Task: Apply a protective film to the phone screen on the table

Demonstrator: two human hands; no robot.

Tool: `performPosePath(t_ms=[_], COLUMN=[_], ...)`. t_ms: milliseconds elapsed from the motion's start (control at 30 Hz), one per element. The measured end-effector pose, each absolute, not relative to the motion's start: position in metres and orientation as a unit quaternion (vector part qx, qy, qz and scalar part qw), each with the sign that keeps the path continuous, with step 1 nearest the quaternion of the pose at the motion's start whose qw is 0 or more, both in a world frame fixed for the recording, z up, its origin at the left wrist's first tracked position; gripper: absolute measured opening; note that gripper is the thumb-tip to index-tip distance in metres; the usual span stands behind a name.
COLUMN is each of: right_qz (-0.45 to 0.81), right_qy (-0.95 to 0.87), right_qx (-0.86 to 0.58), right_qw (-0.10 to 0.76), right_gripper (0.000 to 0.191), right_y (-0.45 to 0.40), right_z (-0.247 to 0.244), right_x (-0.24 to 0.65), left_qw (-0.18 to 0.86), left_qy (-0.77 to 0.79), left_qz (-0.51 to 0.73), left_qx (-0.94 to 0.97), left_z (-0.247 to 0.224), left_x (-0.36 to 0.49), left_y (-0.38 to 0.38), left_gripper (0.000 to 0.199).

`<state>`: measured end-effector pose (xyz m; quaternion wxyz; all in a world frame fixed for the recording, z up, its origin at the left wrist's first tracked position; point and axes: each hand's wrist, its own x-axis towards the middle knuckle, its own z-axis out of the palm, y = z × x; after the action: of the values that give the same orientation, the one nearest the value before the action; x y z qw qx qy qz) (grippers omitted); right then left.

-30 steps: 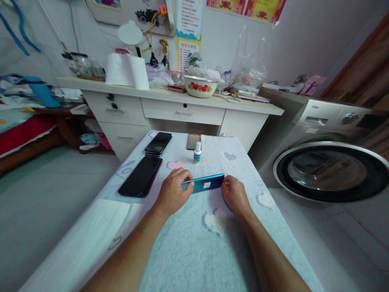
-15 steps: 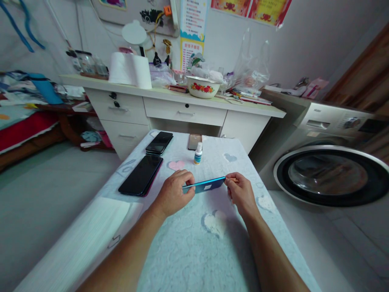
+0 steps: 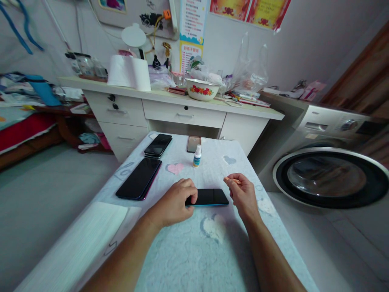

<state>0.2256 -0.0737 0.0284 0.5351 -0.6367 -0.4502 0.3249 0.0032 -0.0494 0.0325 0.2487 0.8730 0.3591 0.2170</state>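
My left hand [image 3: 179,200] grips the left end of a smartphone [image 3: 211,197], fingers over its top edge and thumb at the near edge. The phone's dark screen faces up, with a blue rim along the near side; it seems to lie at or close to the cloth. Just right of the phone, my right hand [image 3: 241,190] is closed on a small orange piece [image 3: 232,180] whose kind I cannot make out. Beyond the phone stands a small white spray bottle [image 3: 197,156] with a blue and yellow label.
A large dark tablet [image 3: 139,179] lies left on the cloth-covered table [image 3: 194,251], with stacked phones [image 3: 158,145] behind it. Another phone [image 3: 194,144] lies at the far edge. A white sheet [image 3: 82,239] covers the near left. A washing machine [image 3: 304,129] stands right, a desk [image 3: 182,115] ahead.
The phone has turned from nearly on edge, its blue back partly showing, to screen up and lower. My right hand has come off its right end, still holding the orange piece.
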Motion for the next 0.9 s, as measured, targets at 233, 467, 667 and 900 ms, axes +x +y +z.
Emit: performPosePath(t_ms=[233,467,667,900], right_qz=[0.307,0.228,0.189,0.159], right_qy=[-0.479,-0.578,-0.625,-0.662], right_qx=[-0.643,-0.649,-0.683,-0.683], right_qw=[0.513,0.439,0.328,0.266], right_gripper=[0.023,0.017,0.012,0.009], right_y=[-0.073,-0.065,-0.064,-0.065], right_z=[0.023,0.008,0.01,0.014], right_x=[0.225,0.232,0.236,0.235], left_qw=[0.22,0.212,0.244,0.244], left_qy=[0.388,0.439,0.481,0.473], left_qz=[0.211,0.206,0.174,0.187], left_qx=[0.87,0.848,0.824,0.826], left_z=[0.024,0.013,0.007,0.007], left_x=[-0.001,-0.009,-0.016,-0.019], left_y=[-0.044,-0.037,-0.029,-0.024], left_gripper=[0.024,0.066,0.073,0.066])
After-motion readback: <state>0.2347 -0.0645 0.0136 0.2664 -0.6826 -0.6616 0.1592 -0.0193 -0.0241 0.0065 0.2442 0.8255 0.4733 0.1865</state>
